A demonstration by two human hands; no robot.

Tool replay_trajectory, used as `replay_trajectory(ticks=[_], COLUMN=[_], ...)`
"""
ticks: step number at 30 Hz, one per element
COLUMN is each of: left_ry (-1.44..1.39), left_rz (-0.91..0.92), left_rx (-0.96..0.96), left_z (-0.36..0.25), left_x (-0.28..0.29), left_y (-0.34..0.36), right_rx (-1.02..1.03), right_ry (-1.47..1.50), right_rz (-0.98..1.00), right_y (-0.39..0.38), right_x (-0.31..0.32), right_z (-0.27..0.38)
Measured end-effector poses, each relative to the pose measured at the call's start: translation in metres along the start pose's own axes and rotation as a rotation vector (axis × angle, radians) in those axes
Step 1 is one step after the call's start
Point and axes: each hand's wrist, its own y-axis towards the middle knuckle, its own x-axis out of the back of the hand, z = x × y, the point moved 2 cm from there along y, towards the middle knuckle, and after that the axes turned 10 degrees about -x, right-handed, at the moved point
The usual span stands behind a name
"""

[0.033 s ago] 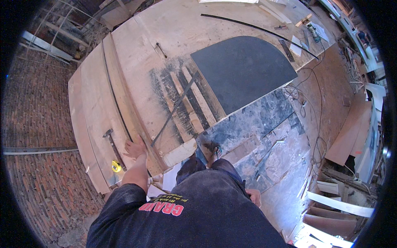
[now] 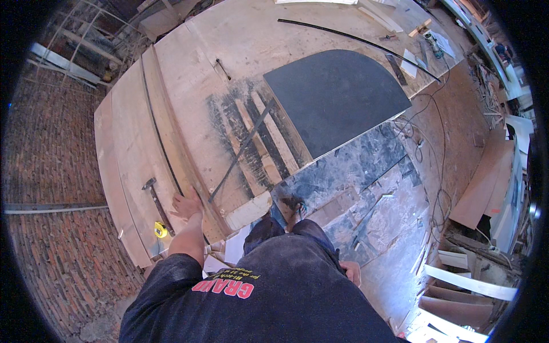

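On the pale plywood surface [image 2: 189, 74], the left hand [image 2: 187, 204] rests flat, fingers spread, on a long curved wooden strip [image 2: 171, 137] lying unfixed; right hand [image 2: 351, 271] hangs released.

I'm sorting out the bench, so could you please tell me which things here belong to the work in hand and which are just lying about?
In hand:
- left hand, pressing flat on the long wooden strip
- plywood sheet underneath the strip

Lying about:
- yellow tape measure
- hammer
- dark curved panel
- thin black bar
- right hand, hanging at the person's side, touching nothing
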Motion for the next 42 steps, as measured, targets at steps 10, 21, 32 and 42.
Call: replay_trajectory(ticks=[10, 21, 32, 42], left_ry=[0.013, -0.016, 0.005, 0.022], left_rz=[0.014, -0.026, 0.039, 0.058], left_rx=[0.016, 0.013, 0.010, 0.021], left_z=[0.000, 0.000, -0.007, -0.010], left_x=[0.002, 0.003, 0.011, 0.018], left_y=[0.000, 0.000, -0.001, -0.004], right_rx=[0.054, 0.012, 0.068, 0.073], right_ry=[-0.043, -0.071, -0.023, 0.007], right_rz=[0.024, 0.038, -0.060, -0.014], right_y=[0.004, 0.001, -0.001, -0.004], right_x=[0.004, 0.006, -0.001, 0.006], right_z=[0.010, 0.011, 0.001, 0.003])
